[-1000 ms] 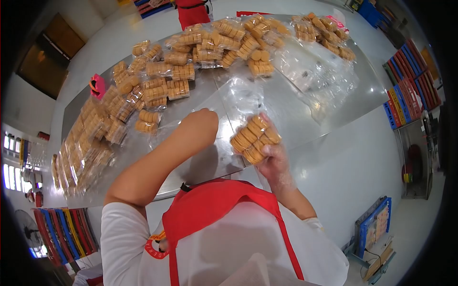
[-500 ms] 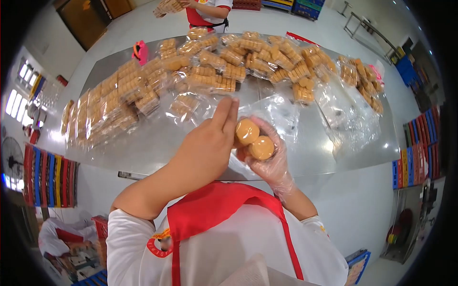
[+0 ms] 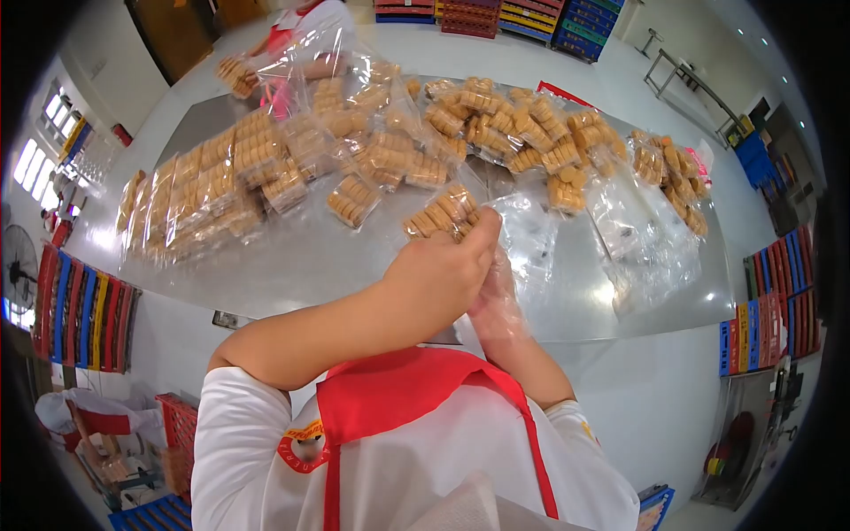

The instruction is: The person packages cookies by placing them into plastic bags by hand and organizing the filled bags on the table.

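Observation:
A clear plastic bag of round golden cookies [image 3: 443, 212] is held just above the steel table, tilted away from me. My bare left hand [image 3: 434, 270] is closed on its near end, thumb and fingers pinched together. Pressed up against it from the right is my right hand [image 3: 498, 301], in a clear plastic glove, also closed at the bag's near end; its fingertips are mostly hidden behind the left hand. A smaller packed bag of cookies [image 3: 353, 200] lies on the table to the left.
Many bagged cookies [image 3: 487, 115] are heaped across the steel table [image 3: 310, 283], with rows of packs [image 3: 204, 195] at left. Empty clear bags [image 3: 642, 230] lie at right. Across the table a co-worker [image 3: 319, 35] holds a pack. Stacked crates [image 3: 84, 310] stand at left.
Two cookies showed in my gloved right hand before; now a filled bag sticks out beyond my hands. My left fingers went from extended to pinched. The co-worker has moved left.

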The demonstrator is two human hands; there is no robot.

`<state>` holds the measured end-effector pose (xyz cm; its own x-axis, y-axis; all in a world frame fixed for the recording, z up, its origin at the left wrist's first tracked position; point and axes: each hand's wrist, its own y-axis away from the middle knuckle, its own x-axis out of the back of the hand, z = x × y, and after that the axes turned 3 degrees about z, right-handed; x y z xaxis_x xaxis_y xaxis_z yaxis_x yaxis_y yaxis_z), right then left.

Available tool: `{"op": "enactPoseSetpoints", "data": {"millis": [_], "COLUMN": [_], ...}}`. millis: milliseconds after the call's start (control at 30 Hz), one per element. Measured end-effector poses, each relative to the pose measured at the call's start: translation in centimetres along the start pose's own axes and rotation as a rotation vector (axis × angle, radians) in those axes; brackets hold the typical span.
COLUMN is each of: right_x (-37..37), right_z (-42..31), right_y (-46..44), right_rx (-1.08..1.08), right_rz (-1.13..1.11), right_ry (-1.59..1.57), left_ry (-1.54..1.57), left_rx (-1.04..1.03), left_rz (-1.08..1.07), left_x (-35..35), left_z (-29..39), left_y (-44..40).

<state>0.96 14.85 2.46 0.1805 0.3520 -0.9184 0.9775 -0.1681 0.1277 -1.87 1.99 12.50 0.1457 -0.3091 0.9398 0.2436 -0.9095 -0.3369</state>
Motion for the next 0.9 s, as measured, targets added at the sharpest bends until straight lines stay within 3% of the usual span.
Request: {"op": "enactPoseSetpoints", "data": {"millis": [133, 233, 333, 433, 533, 600, 667, 800, 867, 900], "right_x": [1.5, 1.2, 0.3, -0.9, -2.1, -0.2, -0.2, -6.9, -7.1, -6.3], "right_z": [-1.1, -1.0, 0.1, 0.3, -1.3, 0.0, 1.3, 5.0, 4.0, 1.6], "right_y": [-2.0, -1.9, -0.5, -0.2, -1.3, -1.1, -1.0, -0.3, -0.7, -1.7], "right_rx": [-0.131, 0.006, 0.555, 0.558, 0.031, 0.051, 0.149, 0.494, 0.408, 0.231], "right_rz": [-0.153, -0.135, -0.13, -0.068, -0.138, -0.092, 0.104, 0.8, 0.609, 0.249], "right_ry": [-0.134, 0.049, 0.871, 0.966, 0.268, 0.188, 0.311, 0.947, 0.733, 0.36], "left_ry": [0.116, 0.152, 0.15, 0.106, 0.039, 0.074, 0.05, 0.143, 0.172, 0.188], "left_rx": [0.101, 0.097, 0.085, 0.084, 0.081, 0.06, 0.026, 0.046, 0.003, -0.021], "left_rz": [0.006, 0.078, 0.17, 0.094, -0.016, -0.024, -0.01, -0.061, -0.04, -0.032], "left_x": [0.1, 1.3, 1.7, 1.5, 0.7, 1.3, 1.2, 2.1, 1.1, 0.2], "left_z": [0.0, -1.0, -1.5, -1.5, -0.5, 0.2, 0.0, 0.5, 1.2, 1.6], "left_y": [-0.7, -1.0, -1.2, -0.9, -0.6, -0.4, -0.4, -0.8, -0.7, -0.4]}}
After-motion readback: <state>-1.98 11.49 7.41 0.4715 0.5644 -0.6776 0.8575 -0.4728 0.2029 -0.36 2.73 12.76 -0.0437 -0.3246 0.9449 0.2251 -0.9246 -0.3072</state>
